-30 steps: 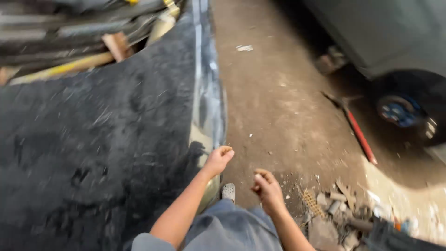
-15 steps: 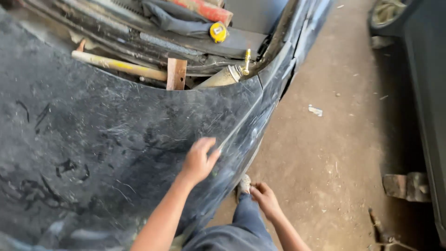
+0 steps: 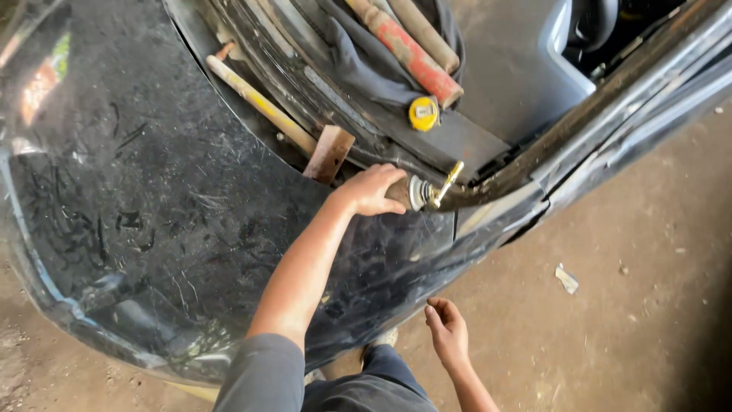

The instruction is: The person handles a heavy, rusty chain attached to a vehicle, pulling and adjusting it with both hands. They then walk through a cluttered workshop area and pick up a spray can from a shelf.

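Now your left hand (image 3: pixel 371 189) is wrapped tight around a tool handle (image 3: pixel 402 192) at the edge of the black car panel (image 3: pixel 152 221). The tool lies almost flat, its long side running left to right. Its silver collar and gold tip (image 3: pixel 444 184) point right and a little up. Your right hand (image 3: pixel 447 333) hangs lower, fingers loosely curled, holding nothing, just beside the panel's bottom edge. A yellow tape measure (image 3: pixel 424 113) sits near a red pipe (image 3: pixel 412 52).
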